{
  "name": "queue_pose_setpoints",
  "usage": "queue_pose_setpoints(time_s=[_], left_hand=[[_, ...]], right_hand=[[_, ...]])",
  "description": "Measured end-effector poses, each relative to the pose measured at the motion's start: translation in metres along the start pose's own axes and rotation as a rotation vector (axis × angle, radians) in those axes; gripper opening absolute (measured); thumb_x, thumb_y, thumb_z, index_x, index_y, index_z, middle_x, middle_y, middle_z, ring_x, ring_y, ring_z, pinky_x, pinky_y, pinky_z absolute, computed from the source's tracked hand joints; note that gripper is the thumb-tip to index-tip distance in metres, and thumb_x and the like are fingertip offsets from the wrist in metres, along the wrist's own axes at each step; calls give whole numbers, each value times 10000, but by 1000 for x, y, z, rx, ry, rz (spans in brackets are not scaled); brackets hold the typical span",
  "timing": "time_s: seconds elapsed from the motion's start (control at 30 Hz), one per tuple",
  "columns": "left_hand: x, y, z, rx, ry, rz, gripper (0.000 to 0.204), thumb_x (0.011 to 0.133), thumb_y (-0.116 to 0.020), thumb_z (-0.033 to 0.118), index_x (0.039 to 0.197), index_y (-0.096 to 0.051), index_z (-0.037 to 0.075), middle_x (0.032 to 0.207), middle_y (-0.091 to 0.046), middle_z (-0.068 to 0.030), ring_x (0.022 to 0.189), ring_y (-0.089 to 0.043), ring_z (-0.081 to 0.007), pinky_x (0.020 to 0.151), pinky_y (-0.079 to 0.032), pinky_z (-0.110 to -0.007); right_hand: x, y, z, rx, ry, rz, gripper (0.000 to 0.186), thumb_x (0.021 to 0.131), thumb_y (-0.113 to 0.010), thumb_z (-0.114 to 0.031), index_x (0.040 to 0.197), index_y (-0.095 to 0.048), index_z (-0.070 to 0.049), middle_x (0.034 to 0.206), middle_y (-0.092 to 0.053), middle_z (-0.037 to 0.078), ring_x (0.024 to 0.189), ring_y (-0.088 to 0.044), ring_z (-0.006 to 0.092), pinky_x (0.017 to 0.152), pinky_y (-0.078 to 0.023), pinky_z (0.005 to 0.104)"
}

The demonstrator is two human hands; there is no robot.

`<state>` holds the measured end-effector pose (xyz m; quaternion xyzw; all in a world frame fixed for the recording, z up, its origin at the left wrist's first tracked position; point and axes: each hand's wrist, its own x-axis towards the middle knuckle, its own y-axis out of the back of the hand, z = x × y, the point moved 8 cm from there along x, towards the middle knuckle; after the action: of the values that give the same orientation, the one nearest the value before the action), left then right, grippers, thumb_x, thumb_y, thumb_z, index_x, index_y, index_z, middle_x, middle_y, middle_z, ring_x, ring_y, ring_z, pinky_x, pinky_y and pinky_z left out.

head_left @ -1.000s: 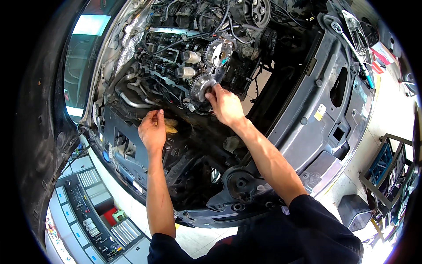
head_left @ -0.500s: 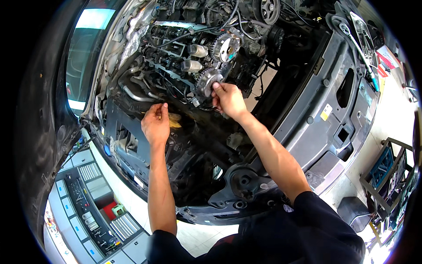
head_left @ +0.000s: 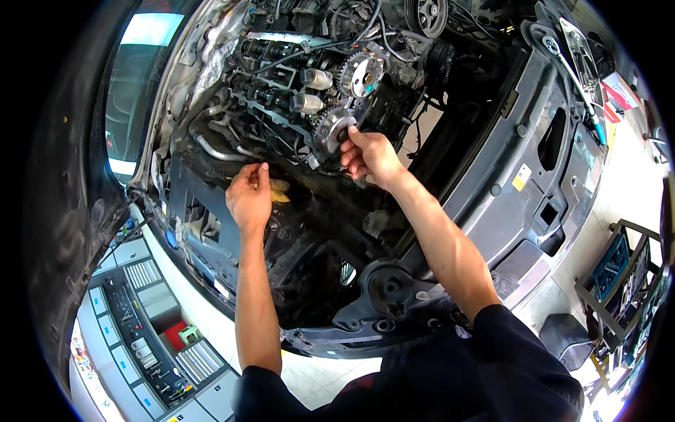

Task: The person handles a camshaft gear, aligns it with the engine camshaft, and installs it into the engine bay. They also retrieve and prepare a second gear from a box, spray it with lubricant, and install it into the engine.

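My right hand (head_left: 374,158) is at the lower toothed camshaft sprocket (head_left: 330,131); its thumb is by the sprocket's centre, and the loosely curled fingers stand apart from the thumb. No held thing shows in it. A second sprocket (head_left: 361,76) sits just above, on the same end of the uncovered engine. My left hand (head_left: 249,199) hovers over the front of the engine bay, fingers curled in and thumb up. Its palm side is hidden, so what it holds, if anything, cannot be made out. Right behind it a yellowish piece (head_left: 280,193) shows.
Two pale cylindrical parts (head_left: 307,105) stick out beside the sprockets. Cables (head_left: 383,32) cross above them. On the right, a ratchet (head_left: 578,83) lies on the car's front panel (head_left: 517,179). A tool cabinet (head_left: 144,344) stands lower left, a metal-framed cart (head_left: 619,281) at right.
My right hand has turned and drawn slightly right from the sprocket's centre, its thumb now apart from the fingers. The left hand has hardly moved.
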<state>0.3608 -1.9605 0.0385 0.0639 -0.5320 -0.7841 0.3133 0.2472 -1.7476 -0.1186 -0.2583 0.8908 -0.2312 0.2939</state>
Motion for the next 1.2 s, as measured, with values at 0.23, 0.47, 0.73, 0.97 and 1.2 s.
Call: queue_pose_setpoints(time_s=[0.23,0.47,0.73,0.97,1.2], left_hand=[[6,-1,0,14,-34,13,313,931,-734,289,972,-725,-22,765,-710,-77,675,-639,-127,686,-516,-282],[2,4,-4,28,1,5,304,932,-732,276,976,-725,-24,765,-707,-72,683,-637,-121,693,-515,-277],[-3,6,-6,-4,18,-40,301,951,-707,286,1002,-731,-10,829,-733,-119,736,-689,-187,689,-537,-336],[3,-3,3,41,-17,-27,284,952,-696,282,991,-721,3,818,-720,-123,726,-682,-202,695,-527,-343],[-1,3,-17,0,5,-13,302,946,-707,291,1000,-725,-5,840,-730,-131,730,-688,-202,696,-532,-339]], right_hand=[[11,-4,5,107,-55,-75,351,1049,-534,-305,903,-633,-1,744,-685,73,613,-643,121,563,-534,309],[-16,-11,-40,-838,514,251,309,958,-669,-294,906,-613,5,758,-671,171,691,-666,389,644,-508,472],[-5,-10,1,-205,51,1,355,995,-615,-351,900,-632,-10,709,-671,92,630,-670,180,569,-536,379],[-6,-10,-15,-225,24,13,327,1029,-574,-316,893,-587,-19,693,-654,75,557,-616,162,507,-520,347],[-26,-9,-41,-758,456,295,240,875,-713,-224,967,-605,-30,833,-679,215,858,-670,427,756,-538,488]])
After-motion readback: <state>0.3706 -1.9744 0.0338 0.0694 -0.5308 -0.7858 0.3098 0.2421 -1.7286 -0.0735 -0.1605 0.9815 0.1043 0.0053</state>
